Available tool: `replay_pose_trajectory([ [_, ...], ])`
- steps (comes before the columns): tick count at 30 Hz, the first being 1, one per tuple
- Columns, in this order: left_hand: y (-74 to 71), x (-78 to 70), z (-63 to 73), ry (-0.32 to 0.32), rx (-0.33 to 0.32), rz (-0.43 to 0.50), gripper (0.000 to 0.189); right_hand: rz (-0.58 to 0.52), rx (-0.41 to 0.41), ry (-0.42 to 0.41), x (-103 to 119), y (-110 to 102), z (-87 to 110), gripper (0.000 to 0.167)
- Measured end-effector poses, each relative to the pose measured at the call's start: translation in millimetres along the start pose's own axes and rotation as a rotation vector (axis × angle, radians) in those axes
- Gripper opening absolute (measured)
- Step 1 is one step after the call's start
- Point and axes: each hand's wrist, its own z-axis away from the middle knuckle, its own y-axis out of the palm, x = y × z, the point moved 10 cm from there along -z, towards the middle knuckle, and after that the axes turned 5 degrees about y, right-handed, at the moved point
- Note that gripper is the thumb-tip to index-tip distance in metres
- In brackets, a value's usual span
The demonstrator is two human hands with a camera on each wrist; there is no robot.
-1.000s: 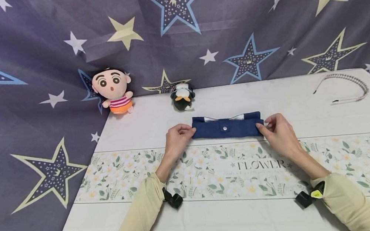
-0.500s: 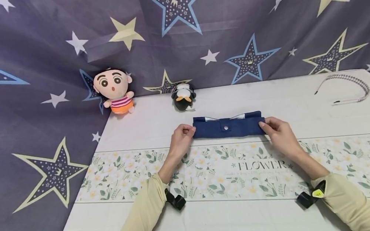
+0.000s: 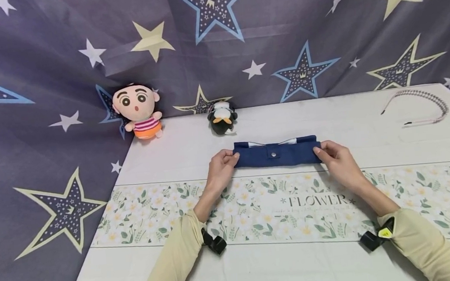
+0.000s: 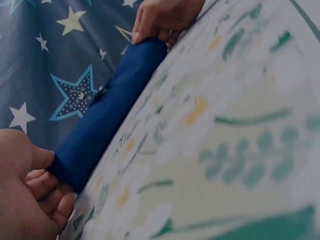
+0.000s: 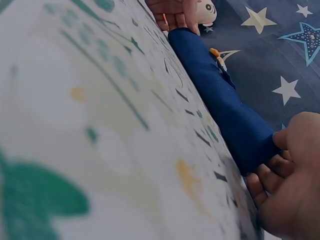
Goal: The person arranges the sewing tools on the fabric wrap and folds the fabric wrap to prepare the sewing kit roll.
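Note:
A long, flat navy folded cloth item (image 3: 253, 158) with a small snap-button tab at its middle lies on the table, pale patches showing along its back edge. It could be a folded bag; I cannot tell its exact kind. At its left end my left hand (image 3: 221, 168) pinches the cloth, thumb on top and fingers beneath. My right hand (image 3: 341, 161) grips the opposite end in the same way. Both wrist views show the cloth (image 4: 112, 107) stretched between the two hands, its near side rounded by folding.
Behind the cloth sit a plush doll (image 3: 138, 108) in a striped shirt and a small penguin plush (image 3: 223, 118). A thin headband (image 3: 443, 103) lies at the back right. A flower-print band (image 3: 166, 209) crosses the white table (image 3: 286, 270); a star-patterned curtain (image 3: 241, 57) hangs behind.
My right hand has shifted its fingers slightly at the right end, and that end now lies more even. My left hand has adjusted a little. The cloth stays in nearly the same place.

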Motion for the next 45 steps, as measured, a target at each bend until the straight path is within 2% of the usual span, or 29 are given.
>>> replay_pose_trajectory([
  [5,0.9,-2.4,-3.4,0.055,0.035,-0.115,0.025,0.054,-0.013,-0.04,4.6,-3.4,-0.6,0.027],
  [9,3.0,-3.6,-5.6,0.064,0.064,-0.169,0.028,0.093,-0.03,-0.055,4.4,-5.4,-2.5,0.026],
  [12,2.3,-3.3,-7.1,0.052,0.063,-0.168,0.028,0.091,-0.025,-0.044,2.1,-4.5,-4.3,0.027],
  [18,-0.5,-2.6,-10.7,0.036,0.043,-0.058,0.024,0.078,-0.017,-0.045,2.2,-5.8,-7.4,0.027],
  [20,-1.1,-2.4,-11.4,0.039,0.044,-0.05,0.022,0.084,-0.018,-0.058,4.2,-6.4,-8.1,0.026],
  [27,-1.4,-3.4,-15.5,0.044,0.086,-0.16,0.024,0.161,-0.029,-0.076,8.8,-8.4,-13.2,0.025],
  [31,-0.8,-3.2,-19.9,0.025,0.107,-0.219,0.029,0.197,-0.026,-0.052,6.8,-9.7,-18.0,0.027],
  [35,1.9,-4.5,-22.1,0.008,0.129,-0.235,0.032,0.196,-0.012,-0.024,2.9,-10.4,-19.5,0.028],
  [38,3.2,-4.6,-22.3,-0.002,0.12,-0.239,0.03,0.18,-0.002,-0.014,1.0,-10.4,-19.2,0.028],
  [45,1.7,-4.2,-23.0,0.003,0.049,-0.205,0.024,0.161,0.002,0.009,-1.4,-11.0,-18.5,0.028],
])
